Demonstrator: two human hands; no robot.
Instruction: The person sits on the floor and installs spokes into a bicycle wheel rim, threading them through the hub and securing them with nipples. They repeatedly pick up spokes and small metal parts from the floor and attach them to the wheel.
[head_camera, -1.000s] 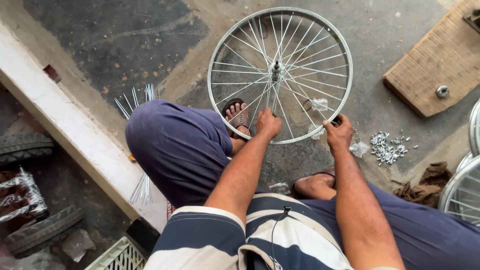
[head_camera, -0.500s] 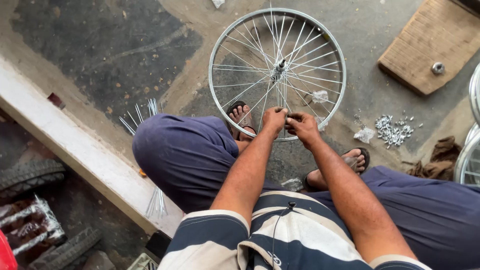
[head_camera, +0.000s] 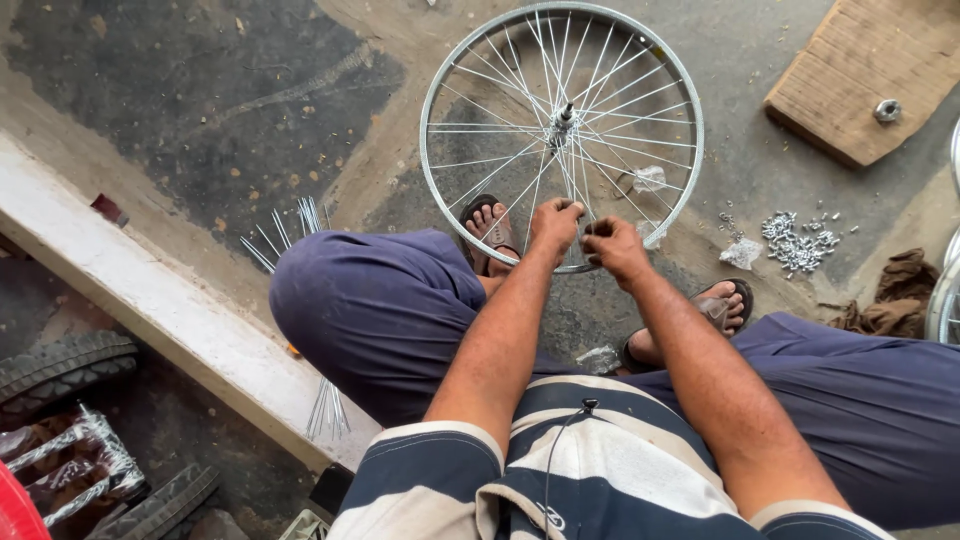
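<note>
Both hands, left (head_camera: 553, 224) and right (head_camera: 612, 246), pinch spokes at the near rim of the wheel (head_camera: 690, 150) standing between my feet; lacing underway, I judge, next needing a nipple from the right-hand pile (head_camera: 795, 240).

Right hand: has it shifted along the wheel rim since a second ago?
Yes. The right hand left the lower-right rim of the wheel and now sits beside the left hand at the bottom.

Bare floor (head_camera: 250, 90) left of the wheel (head_camera: 690, 130); knees (head_camera: 370, 300) crowd nearer.
</note>
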